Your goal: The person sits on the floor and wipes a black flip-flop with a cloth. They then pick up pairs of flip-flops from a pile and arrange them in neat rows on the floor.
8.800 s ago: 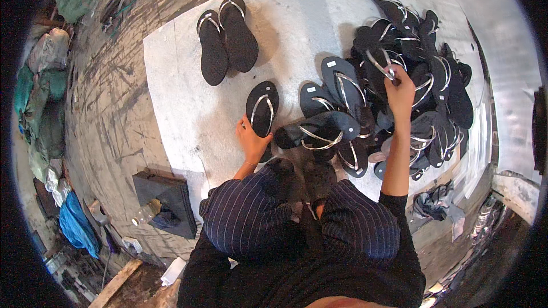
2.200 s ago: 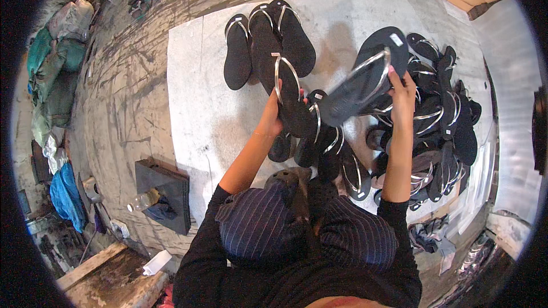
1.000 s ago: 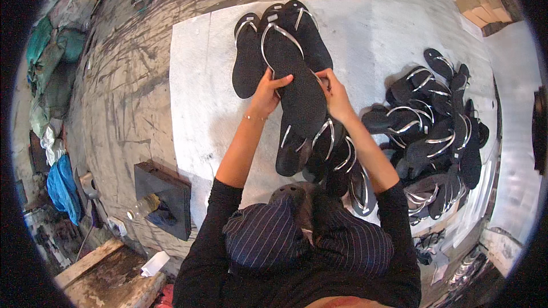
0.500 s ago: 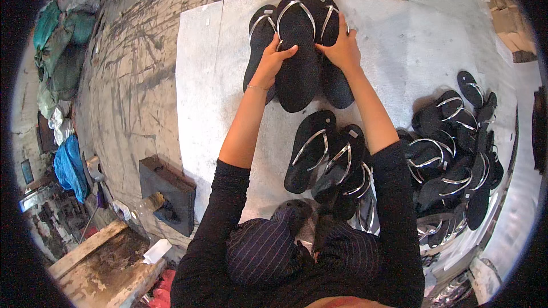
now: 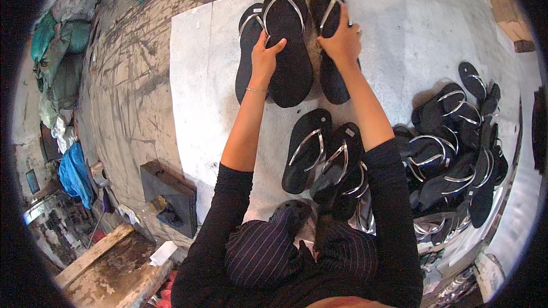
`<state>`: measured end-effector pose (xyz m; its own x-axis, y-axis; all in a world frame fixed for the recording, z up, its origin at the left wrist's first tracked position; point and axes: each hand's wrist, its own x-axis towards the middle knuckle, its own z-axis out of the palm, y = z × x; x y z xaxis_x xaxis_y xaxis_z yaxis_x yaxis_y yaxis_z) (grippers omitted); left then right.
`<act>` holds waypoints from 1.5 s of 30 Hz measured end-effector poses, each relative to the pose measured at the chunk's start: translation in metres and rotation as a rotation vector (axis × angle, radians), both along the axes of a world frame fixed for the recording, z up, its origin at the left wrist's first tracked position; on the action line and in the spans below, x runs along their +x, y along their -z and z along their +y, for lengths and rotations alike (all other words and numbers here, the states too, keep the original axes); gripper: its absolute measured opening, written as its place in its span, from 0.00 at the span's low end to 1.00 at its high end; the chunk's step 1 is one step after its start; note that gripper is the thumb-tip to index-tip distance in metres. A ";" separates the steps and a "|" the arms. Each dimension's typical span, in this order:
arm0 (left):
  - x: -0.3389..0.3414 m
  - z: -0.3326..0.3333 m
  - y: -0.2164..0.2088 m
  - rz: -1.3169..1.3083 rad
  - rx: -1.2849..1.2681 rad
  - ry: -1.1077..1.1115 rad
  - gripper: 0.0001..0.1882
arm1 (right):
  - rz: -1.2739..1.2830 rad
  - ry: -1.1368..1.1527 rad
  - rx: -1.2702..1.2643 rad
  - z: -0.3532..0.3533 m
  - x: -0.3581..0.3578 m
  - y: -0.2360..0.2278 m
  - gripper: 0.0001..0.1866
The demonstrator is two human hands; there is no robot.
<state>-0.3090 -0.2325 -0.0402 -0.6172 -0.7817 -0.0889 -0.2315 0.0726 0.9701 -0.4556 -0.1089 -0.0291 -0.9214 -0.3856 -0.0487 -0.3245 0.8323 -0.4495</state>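
Three black flip-flops with shiny silver straps lie side by side at the far part of a white sheet (image 5: 194,80). My left hand (image 5: 265,63) grips the near-left edge of the middle flip-flop (image 5: 294,77), thumb on top; its other fingers are mostly hidden. That one overlaps the left flip-flop (image 5: 245,63). My right hand (image 5: 343,48) is closed round the right flip-flop (image 5: 332,82), its thumb at the left edge and fingers along the right side. A gap of white sheet separates the right flip-flop from the middle one.
Nearer my knees lie several more flip-flops (image 5: 307,151). A big heap of flip-flops (image 5: 451,154) spreads at the right. To the left stand a dark block (image 5: 168,194), a wooden ledge (image 5: 108,268) and a blue plastic bag (image 5: 75,174). Sacks (image 5: 65,74) line the far left.
The right flip-flop, in my right hand, has come apart from the middle one, opening a gap. The middle and left flip-flops sit slightly further left with my left hand.
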 end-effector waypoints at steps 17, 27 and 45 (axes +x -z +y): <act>-0.007 0.009 -0.006 -0.225 -0.446 -0.021 0.36 | 0.077 -0.113 -0.026 0.010 0.002 0.003 0.47; -0.011 0.013 -0.009 -0.345 -0.475 -0.060 0.36 | 0.035 -0.201 -0.521 0.182 0.100 -0.049 0.29; 0.080 0.151 -0.058 -0.010 -0.284 0.308 0.32 | -0.385 0.410 -1.102 0.335 0.111 -0.067 0.13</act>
<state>-0.2285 -0.0810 0.0177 -0.8261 -0.5551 0.0970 -0.1663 0.4045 0.8993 -0.3446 0.2262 0.0381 -0.9812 -0.0790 -0.1760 0.1796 -0.0418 -0.9828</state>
